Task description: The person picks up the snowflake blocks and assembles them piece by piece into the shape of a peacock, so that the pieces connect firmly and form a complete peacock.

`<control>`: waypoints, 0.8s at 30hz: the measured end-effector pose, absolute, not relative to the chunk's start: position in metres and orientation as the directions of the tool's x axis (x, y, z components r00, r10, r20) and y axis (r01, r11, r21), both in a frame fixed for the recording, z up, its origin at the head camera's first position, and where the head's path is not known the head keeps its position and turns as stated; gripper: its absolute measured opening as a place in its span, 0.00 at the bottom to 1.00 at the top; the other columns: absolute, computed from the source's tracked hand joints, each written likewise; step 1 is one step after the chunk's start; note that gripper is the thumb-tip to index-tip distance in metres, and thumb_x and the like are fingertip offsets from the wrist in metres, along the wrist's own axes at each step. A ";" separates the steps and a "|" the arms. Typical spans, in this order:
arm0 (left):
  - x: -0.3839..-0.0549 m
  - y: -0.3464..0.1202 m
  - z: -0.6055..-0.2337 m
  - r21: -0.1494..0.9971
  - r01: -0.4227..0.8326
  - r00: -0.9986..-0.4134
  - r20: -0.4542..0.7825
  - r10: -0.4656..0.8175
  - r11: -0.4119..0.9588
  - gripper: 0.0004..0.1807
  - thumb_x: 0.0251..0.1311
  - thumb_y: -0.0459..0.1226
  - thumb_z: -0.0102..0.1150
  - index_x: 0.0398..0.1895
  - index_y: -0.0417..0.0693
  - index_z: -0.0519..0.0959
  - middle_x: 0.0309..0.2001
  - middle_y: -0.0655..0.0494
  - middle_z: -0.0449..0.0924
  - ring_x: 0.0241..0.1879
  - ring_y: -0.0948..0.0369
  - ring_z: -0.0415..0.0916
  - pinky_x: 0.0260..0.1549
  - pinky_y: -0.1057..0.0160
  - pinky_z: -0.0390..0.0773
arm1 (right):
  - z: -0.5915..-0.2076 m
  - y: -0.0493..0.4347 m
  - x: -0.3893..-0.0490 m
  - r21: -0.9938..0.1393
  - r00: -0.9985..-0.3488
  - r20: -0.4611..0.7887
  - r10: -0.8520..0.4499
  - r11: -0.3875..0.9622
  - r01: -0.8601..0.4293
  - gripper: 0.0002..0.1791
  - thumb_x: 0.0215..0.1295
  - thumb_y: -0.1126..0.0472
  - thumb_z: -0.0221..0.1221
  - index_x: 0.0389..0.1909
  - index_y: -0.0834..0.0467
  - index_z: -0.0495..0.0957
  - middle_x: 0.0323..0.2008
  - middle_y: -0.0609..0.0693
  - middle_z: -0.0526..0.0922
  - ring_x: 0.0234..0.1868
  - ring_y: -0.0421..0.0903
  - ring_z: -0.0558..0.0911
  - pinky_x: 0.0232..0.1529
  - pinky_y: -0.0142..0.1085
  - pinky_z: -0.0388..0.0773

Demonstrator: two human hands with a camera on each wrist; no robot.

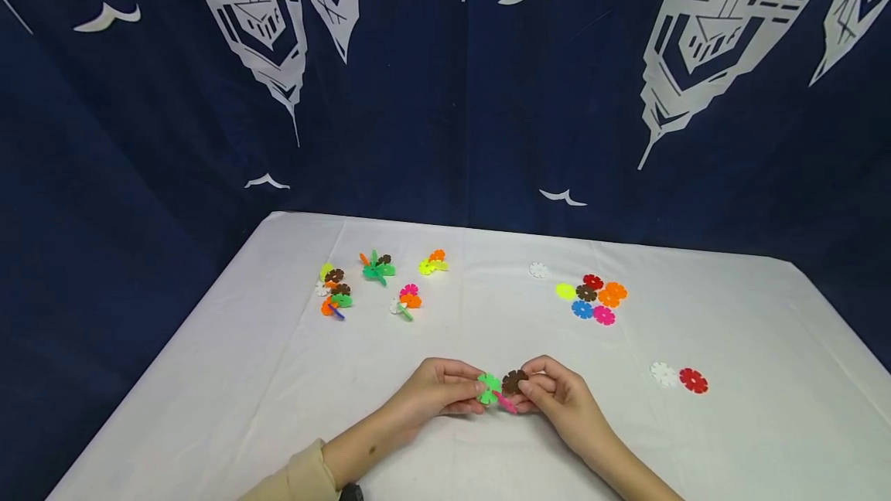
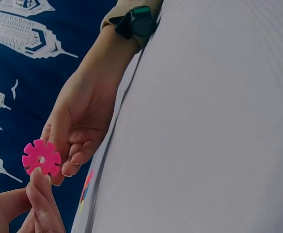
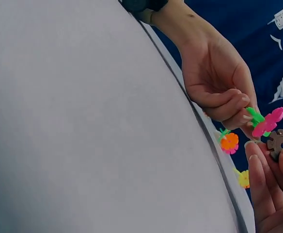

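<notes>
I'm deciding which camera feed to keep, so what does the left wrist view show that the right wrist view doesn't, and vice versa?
Only the left wrist view shows the central hole of the pink disc and the dark device on the right wrist.

Only the right wrist view shows the brown disc in the right grip, and the green disc.

Both share the two grips, the pink disc, the white tablecloth and the blue backdrop.

Two hands (image 1: 438, 393) (image 1: 567, 412); three held discs (image 1: 487, 397) (image 1: 513, 380) (image 1: 507, 403); two loose white discs (image 1: 538, 270) (image 1: 663, 374); two loose red discs (image 1: 593, 281) (image 1: 693, 380).
</notes>
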State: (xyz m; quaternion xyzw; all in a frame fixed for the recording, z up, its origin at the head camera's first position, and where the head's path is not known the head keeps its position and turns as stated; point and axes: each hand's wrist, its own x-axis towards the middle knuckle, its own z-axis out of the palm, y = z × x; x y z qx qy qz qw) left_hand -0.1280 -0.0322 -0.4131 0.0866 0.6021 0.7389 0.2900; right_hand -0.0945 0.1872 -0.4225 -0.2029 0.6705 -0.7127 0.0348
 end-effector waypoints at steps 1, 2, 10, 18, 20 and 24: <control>-0.128 -0.032 -0.414 0.939 -0.327 -0.817 -0.223 0.532 -0.109 0.12 0.58 0.29 0.60 0.42 0.28 0.78 0.31 0.47 0.83 0.26 0.62 0.80 0.33 0.65 0.80 | -0.423 0.187 -0.094 -0.969 -0.913 0.247 -0.324 -0.093 -0.229 0.09 0.68 0.73 0.49 0.42 0.78 0.65 0.35 0.56 0.83 0.36 0.45 0.83 0.36 0.39 0.80; -0.128 -0.032 -0.414 0.937 -0.332 -0.816 -0.226 0.532 -0.110 0.11 0.58 0.29 0.59 0.42 0.28 0.78 0.30 0.47 0.82 0.25 0.62 0.80 0.33 0.65 0.80 | -0.424 0.186 -0.094 -0.967 -0.911 0.254 -0.325 -0.086 -0.239 0.09 0.68 0.73 0.49 0.43 0.78 0.65 0.36 0.57 0.83 0.36 0.45 0.83 0.36 0.39 0.80; -0.128 -0.031 -0.412 0.927 -0.356 -0.817 -0.250 0.519 -0.113 0.11 0.58 0.29 0.59 0.41 0.28 0.79 0.29 0.49 0.82 0.24 0.64 0.80 0.29 0.69 0.79 | -0.427 0.182 -0.094 -0.927 -0.884 0.370 -0.285 -0.045 -0.373 0.06 0.64 0.78 0.51 0.41 0.75 0.72 0.33 0.60 0.83 0.34 0.44 0.83 0.32 0.40 0.81; -0.127 -0.031 -0.413 0.916 -0.388 -0.808 -0.284 0.516 -0.103 0.10 0.57 0.28 0.59 0.39 0.27 0.79 0.27 0.51 0.81 0.23 0.64 0.79 0.26 0.73 0.77 | -0.430 0.175 -0.089 -0.869 -0.864 0.435 -0.255 0.134 -0.477 0.07 0.60 0.78 0.55 0.37 0.67 0.78 0.31 0.52 0.83 0.31 0.40 0.82 0.29 0.37 0.81; -0.126 -0.031 -0.413 0.914 -0.394 -0.808 -0.293 0.511 -0.099 0.09 0.57 0.28 0.59 0.39 0.27 0.79 0.26 0.51 0.81 0.23 0.64 0.79 0.26 0.73 0.77 | -0.432 0.172 -0.087 -0.837 -0.854 0.463 -0.235 0.199 -0.509 0.08 0.59 0.78 0.57 0.36 0.65 0.80 0.31 0.51 0.83 0.30 0.40 0.82 0.28 0.35 0.81; -0.124 -0.029 -0.412 0.913 -0.394 -0.816 -0.296 0.496 -0.103 0.08 0.56 0.26 0.59 0.37 0.26 0.79 0.26 0.51 0.81 0.22 0.63 0.79 0.25 0.74 0.77 | -0.435 0.168 -0.086 -0.761 -0.820 0.530 -0.217 0.304 -0.573 0.11 0.54 0.80 0.59 0.35 0.63 0.81 0.32 0.49 0.84 0.31 0.40 0.82 0.31 0.31 0.80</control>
